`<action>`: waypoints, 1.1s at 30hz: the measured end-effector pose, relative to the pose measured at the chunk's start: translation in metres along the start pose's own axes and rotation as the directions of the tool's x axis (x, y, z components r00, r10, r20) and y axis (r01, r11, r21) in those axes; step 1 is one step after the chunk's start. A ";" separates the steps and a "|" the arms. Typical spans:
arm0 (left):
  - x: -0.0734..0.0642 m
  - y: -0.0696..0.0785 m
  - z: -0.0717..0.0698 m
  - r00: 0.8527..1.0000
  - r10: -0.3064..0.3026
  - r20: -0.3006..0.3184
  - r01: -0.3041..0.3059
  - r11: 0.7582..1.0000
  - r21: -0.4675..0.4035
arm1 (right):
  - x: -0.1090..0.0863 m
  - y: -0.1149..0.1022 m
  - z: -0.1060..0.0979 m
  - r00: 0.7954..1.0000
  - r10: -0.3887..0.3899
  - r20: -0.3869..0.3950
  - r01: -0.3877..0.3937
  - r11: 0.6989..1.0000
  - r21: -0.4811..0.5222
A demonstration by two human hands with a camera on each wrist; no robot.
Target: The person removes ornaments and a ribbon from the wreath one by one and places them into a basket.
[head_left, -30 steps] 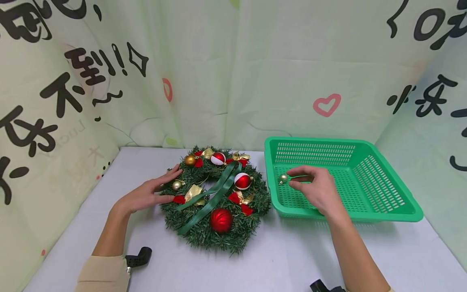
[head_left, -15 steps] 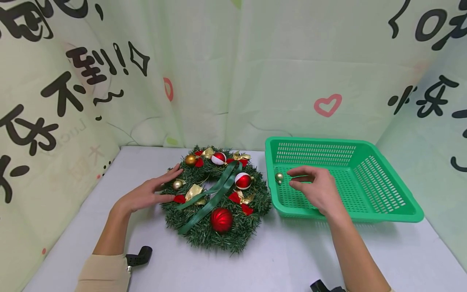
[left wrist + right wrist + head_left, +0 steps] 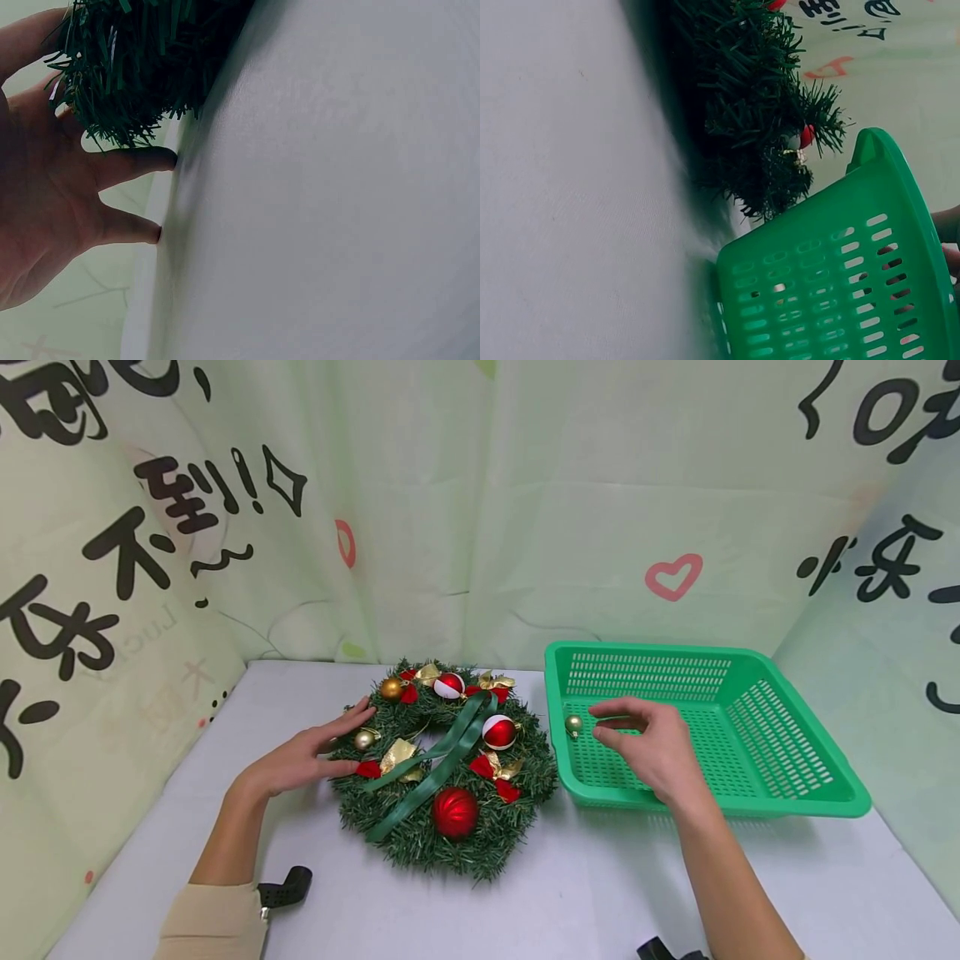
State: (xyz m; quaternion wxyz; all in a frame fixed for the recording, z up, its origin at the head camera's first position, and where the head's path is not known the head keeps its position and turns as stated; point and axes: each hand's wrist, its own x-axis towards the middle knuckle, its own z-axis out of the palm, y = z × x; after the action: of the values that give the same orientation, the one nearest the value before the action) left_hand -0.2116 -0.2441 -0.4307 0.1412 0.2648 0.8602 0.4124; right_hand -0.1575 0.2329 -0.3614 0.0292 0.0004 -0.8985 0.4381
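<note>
Left hand (image 3: 303, 760), fingers spread, touches the wreath's (image 3: 480, 853) left side on the bench (image 3: 570, 902); the right hand (image 3: 648, 747), loosely curved and holding nothing, hangs over the green basket (image 3: 817, 747), just beside a small gold ball (image 3: 573, 726) inside. Behind hangs a pale curtain (image 3: 570, 518).

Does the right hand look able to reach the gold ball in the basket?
Probably yes: the right hand, seemingly holding nothing, is close beside the gold ball in the basket, with nothing visible between.
</note>
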 end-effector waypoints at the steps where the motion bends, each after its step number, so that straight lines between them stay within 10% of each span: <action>1: 0.000 0.000 0.000 1.000 0.001 0.000 -0.001 1.000 0.001 | 0.000 -0.001 0.000 1.000 -0.003 -0.004 0.003 1.000 0.004; 33: 0.000 -0.002 0.000 1.000 -0.007 0.002 0.007 1.000 -0.022 | -0.015 -0.027 0.009 0.998 -0.063 0.001 0.062 0.982 0.176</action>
State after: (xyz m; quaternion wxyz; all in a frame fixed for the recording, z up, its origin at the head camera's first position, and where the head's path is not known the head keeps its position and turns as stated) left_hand -0.2125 -0.2449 -0.4322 0.1466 0.2604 0.8563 0.4212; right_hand -0.1427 0.2086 -0.3462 0.0397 0.0325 -0.8559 0.5146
